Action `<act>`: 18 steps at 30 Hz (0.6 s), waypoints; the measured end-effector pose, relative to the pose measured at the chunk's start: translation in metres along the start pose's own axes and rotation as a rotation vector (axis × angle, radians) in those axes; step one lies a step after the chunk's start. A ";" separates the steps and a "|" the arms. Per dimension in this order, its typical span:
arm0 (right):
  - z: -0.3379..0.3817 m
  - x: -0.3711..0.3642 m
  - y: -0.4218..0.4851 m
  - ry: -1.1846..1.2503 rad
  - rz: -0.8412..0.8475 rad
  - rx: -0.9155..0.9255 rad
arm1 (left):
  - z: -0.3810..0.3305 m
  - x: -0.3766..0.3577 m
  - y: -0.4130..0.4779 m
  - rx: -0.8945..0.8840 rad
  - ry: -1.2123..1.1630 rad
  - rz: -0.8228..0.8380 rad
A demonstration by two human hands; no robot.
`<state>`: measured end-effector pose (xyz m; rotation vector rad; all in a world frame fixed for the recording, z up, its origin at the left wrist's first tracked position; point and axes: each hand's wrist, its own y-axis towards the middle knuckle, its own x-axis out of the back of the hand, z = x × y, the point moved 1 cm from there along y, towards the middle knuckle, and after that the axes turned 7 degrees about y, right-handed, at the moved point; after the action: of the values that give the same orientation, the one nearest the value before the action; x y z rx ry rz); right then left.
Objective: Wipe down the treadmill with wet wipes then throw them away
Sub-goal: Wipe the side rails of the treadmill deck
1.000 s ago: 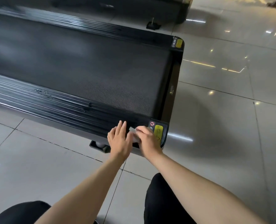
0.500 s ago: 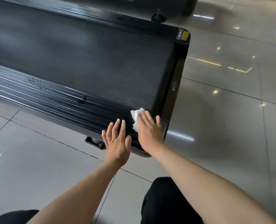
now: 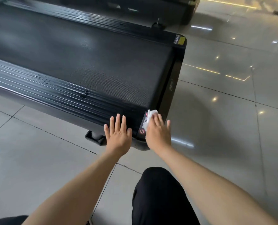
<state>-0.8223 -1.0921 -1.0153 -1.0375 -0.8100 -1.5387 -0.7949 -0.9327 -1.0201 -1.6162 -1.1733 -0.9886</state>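
As our right hand [image 3: 158, 133] slides the wipe [image 3: 149, 116] from belt [image 3: 94, 62] to the treadmill's [image 3: 172, 85] corner sticker [image 3: 142, 127] | fingers [image 3: 160, 119] straight, pressing it | left hand [image 3: 118, 135] stays flat on the rail [image 3: 53, 90] | we judge wiping unfinished.

The single head view looks forward and down, close above one corner of the treadmill [image 3: 92, 65]; farther parts seem blurred.

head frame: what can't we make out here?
Head view only:
- wet wipe: mostly under the right hand.
- near corner label: partly covered by wipe and hand; text blurred.
- far corner sticker: too small to read.
- treadmill: cut off by left edge.
- No bin in frame.
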 end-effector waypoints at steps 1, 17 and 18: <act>0.006 -0.005 -0.010 0.020 0.013 0.043 | -0.001 -0.001 -0.004 -0.003 -0.008 0.000; 0.006 0.000 0.008 0.067 0.066 -0.184 | 0.005 -0.004 -0.020 -0.036 -0.031 -0.040; 0.016 -0.002 0.008 0.019 0.075 -0.123 | 0.006 -0.002 -0.019 -0.037 0.004 -0.077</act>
<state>-0.8113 -1.0786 -1.0109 -1.1290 -0.6624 -1.5472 -0.8135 -0.9242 -1.0196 -1.6074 -1.2287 -1.0676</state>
